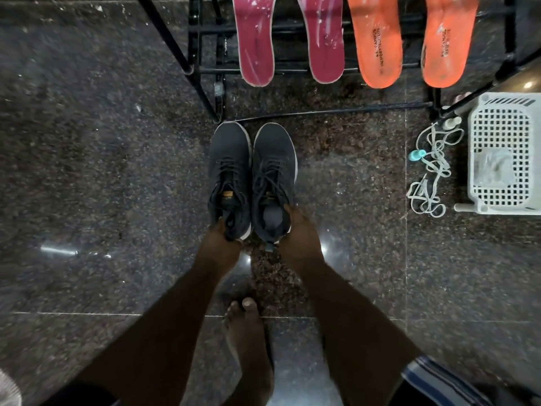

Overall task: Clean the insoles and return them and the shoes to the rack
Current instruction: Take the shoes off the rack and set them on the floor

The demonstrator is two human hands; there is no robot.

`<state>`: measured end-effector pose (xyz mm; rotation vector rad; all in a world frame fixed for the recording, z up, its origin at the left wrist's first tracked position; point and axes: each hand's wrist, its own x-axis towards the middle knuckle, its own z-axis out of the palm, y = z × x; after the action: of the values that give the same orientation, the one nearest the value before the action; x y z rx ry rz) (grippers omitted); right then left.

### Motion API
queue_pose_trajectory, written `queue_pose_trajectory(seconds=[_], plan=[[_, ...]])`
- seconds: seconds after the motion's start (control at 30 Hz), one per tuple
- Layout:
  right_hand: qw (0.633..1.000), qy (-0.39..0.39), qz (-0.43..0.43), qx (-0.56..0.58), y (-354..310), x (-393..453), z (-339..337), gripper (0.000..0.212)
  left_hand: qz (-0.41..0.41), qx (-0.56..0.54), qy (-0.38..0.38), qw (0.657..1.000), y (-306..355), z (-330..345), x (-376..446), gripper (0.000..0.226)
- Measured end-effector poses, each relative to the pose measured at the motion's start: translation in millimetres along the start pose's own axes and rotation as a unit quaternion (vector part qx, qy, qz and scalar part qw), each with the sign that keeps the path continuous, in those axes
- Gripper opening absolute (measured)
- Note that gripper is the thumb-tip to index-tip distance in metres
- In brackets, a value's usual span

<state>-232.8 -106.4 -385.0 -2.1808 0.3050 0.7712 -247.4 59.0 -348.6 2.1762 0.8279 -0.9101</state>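
bare foot (248,332): standing on the dark polished floor (87,186), nearest the camera, between the two forearms.
striped cloth (439,379): showing at the lower right edge, blue and white.
left hand (221,240): gripping the heel of the left shoe (229,168), fingers curling around the collar, thumb going into the opening.
right hand (298,232): gripping the heel of the right shoe (273,174), fingers curling over the collar's outer side.
shoes: dark grey lace-ups with pale soles, sitting side by side and touching, toes pointing away toward the rack; whether they are resting on the floor or hanging just above it, cannot tell.
cord (430,171): lying tangled on the floor to the right, well apart from the shoes.
white basket (503,153): sitting just beside the cord, at the right edge.
rack (205,68): black metal frame standing just beyond the shoe toes.
pink insoles (292,39): two lying on the rack's bars, heels overhanging toward the camera.
orange insoles (409,39): two lying beside the pink pair, to their right, printed lettering showing.
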Motion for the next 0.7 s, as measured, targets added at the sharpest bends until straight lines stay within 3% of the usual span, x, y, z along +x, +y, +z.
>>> queue_pose_trajectory(seconds=[0.23,0.53,0.63,0.7], plan=[[0.975,-0.017,-0.057,-0.214,-32,-30,-33,0.079,0.07,0.115,0.039,0.99,36,-7,-51,0.076],[0.964,0.028,-0.117,-0.237,-106,-90,-148,0.078,0.157,0.084,0.019,0.984,132,-35,-141,0.066],[0.971,0.061,-0.118,-0.199,-137,-106,-215,0.075,0.153,-0.03,0.013,0.988,195,-61,-182,0.056],[0.969,0.116,-0.132,-0.174,-159,-111,-261,0.066,0.195,-0.062,0.037,0.978,237,-76,-202,0.048]])
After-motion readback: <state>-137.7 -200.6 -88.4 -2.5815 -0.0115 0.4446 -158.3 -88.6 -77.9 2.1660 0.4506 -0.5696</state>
